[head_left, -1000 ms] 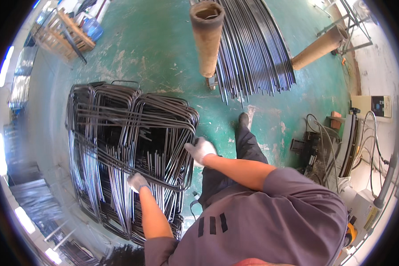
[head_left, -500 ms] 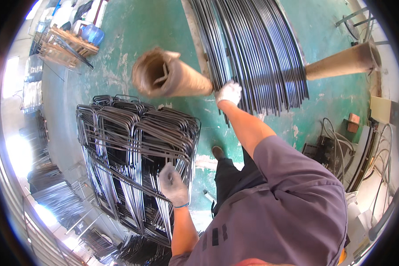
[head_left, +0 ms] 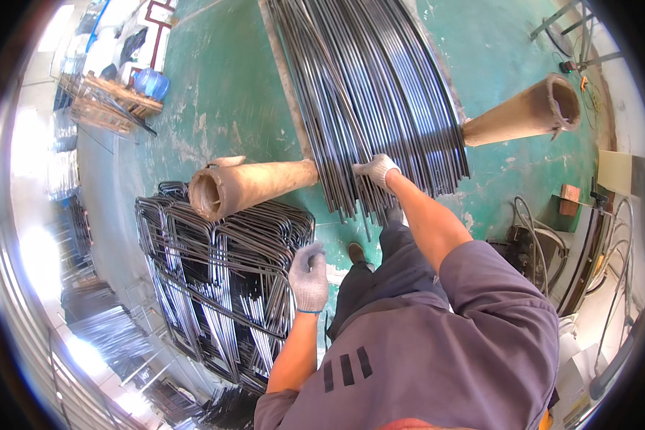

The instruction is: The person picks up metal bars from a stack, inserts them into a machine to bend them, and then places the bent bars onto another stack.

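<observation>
A wide row of long dark metal tubes (head_left: 408,93) lies ahead of me, side by side, their near ends uneven. My right hand (head_left: 377,170), in a white knitted glove, is closed around one metal tube (head_left: 337,86) near its close end. That tube slants across the others toward the far left. My left hand (head_left: 309,278), gloved too, is raised in front of my body beside a pile of bent tube frames (head_left: 244,233). Its fingers curl loosely, with a gap to the thumb and nothing seen between them.
Thick brown cardboard-like rolls jut out left (head_left: 265,188) and right (head_left: 512,116) of the tubes; the left one overhangs the frames. A wooden pallet (head_left: 122,100) with a blue water jug (head_left: 152,84) stands far left. Hoses (head_left: 541,229) and equipment are at the right.
My right hand has moved slightly nearer and right, and a tube now slants over the row. My left hand has risen and shifted right. The whole view has turned a little.
</observation>
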{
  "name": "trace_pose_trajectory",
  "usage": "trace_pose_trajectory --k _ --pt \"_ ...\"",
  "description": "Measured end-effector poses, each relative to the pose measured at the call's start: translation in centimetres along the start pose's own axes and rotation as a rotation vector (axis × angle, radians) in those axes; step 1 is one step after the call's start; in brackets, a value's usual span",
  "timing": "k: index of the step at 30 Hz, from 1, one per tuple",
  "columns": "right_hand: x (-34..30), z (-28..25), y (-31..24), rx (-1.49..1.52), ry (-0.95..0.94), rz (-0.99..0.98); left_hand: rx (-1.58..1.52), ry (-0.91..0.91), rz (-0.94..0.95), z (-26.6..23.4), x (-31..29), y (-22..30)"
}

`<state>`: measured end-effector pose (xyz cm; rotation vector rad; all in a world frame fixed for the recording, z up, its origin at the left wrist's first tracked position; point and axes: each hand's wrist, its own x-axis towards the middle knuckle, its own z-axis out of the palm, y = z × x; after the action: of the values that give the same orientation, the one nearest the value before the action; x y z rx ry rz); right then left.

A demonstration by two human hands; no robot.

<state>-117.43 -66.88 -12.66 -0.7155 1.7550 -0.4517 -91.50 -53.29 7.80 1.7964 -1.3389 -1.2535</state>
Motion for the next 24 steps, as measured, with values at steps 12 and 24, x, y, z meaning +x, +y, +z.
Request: trace_pose_trajectory --k 12,24 --pt "-5.2 -7.8 -0.5 -0.089 0.191 0.009 0.070 -0.295 0.085 5.0 0.6 1.2" --pt "-34.3 -6.7 10.7 -0.156 0.201 0.221 -0.392 -0.580 -0.278 10.4 4.3 -2.6"
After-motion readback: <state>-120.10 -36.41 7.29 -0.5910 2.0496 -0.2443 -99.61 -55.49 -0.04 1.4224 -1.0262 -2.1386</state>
